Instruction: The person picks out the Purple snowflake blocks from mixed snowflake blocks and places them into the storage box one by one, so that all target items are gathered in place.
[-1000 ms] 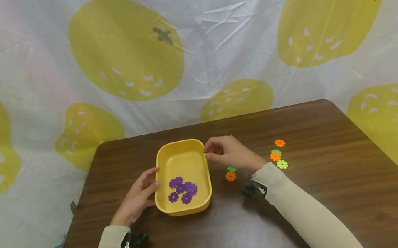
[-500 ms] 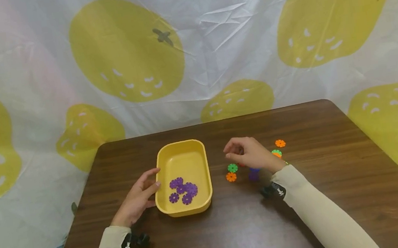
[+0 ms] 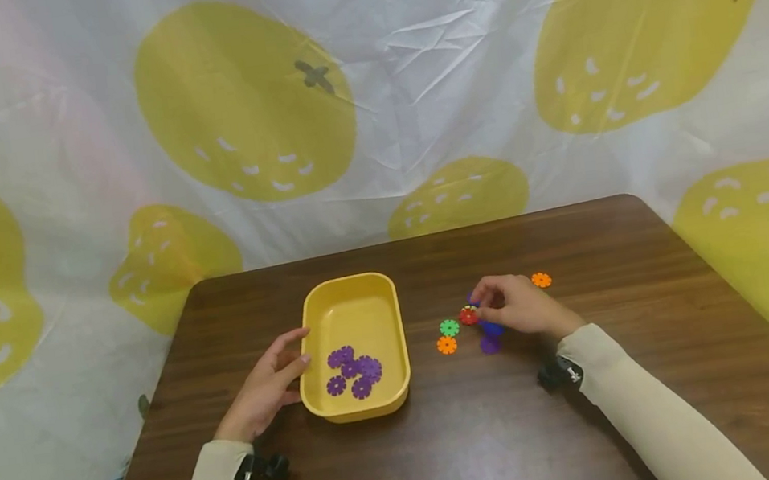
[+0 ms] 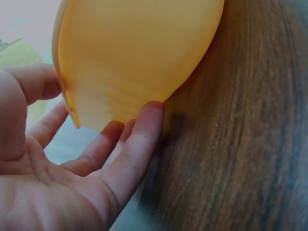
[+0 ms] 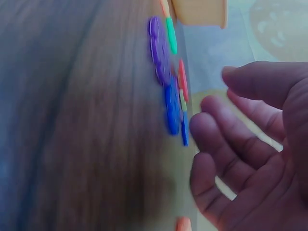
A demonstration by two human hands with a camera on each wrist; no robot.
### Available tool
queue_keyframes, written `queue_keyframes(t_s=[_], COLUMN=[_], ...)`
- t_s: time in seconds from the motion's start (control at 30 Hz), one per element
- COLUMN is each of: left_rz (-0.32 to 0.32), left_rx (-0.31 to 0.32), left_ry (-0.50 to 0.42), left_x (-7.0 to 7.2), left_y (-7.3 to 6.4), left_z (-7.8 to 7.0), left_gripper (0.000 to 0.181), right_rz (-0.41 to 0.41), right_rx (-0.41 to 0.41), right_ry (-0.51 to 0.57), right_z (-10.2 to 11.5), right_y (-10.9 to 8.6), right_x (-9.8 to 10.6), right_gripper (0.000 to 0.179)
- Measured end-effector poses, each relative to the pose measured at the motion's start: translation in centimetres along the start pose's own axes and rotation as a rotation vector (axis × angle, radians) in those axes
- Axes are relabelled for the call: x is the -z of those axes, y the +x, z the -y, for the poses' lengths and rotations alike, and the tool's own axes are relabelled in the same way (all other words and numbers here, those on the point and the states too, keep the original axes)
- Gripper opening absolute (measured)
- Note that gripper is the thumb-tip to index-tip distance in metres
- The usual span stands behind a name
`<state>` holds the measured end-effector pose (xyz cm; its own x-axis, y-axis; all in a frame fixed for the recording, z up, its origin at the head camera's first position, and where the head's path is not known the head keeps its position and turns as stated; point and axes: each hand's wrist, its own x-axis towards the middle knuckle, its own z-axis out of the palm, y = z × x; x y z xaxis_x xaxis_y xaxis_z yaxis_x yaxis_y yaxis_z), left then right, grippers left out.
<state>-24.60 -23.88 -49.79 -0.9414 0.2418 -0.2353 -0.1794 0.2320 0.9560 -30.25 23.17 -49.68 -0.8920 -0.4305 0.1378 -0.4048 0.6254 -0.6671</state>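
Observation:
A yellow plastic tray (image 3: 378, 410) stands left of the table's middle, with several purple snowflake discs (image 3: 362, 388) lying in it. My left hand (image 3: 263, 387) holds the tray's left side, thumb at the rim and other fingers against the outer wall (image 4: 139, 53). Over the small group of loose discs hovers my right hand (image 3: 526, 304), its fingers loosely bent and nothing between the fingertips in the right wrist view. Right by those fingers lie a red disc (image 3: 467, 316), a blue disc (image 5: 172, 109) and a purple disc (image 3: 490, 344).
Between tray and right hand lie a green disc (image 3: 450, 328) and an orange disc (image 3: 447, 345). Another orange disc (image 3: 541, 280) lies beyond the right hand. A patterned curtain (image 3: 380, 94) hangs behind the brown table (image 3: 442, 459).
My right hand has moved right, from the tray's right rim to above the loose discs, uncovering the green and red ones and covering others. The left hand and the tray have stayed put.

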Motion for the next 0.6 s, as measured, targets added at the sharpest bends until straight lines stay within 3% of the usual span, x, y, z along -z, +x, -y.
queue_keyframes(t_s=[0.3, 0.6], left_rz=[-0.016, -0.002], left_rx=[0.011, 0.007], left_ry=[-0.001, -0.013], left_x=[-0.05, 0.00], left_y=[-0.02, 0.23], left_z=[0.13, 0.40], left_gripper=[0.054, 0.053], right_rz=[0.049, 0.086], right_rx=[-0.047, -0.033], right_ry=[-0.053, -0.140], right_z=[-0.59, -0.05], right_y=[-0.28, 0.11], right_x=[0.42, -0.01], right_gripper=[0.020, 0.013])
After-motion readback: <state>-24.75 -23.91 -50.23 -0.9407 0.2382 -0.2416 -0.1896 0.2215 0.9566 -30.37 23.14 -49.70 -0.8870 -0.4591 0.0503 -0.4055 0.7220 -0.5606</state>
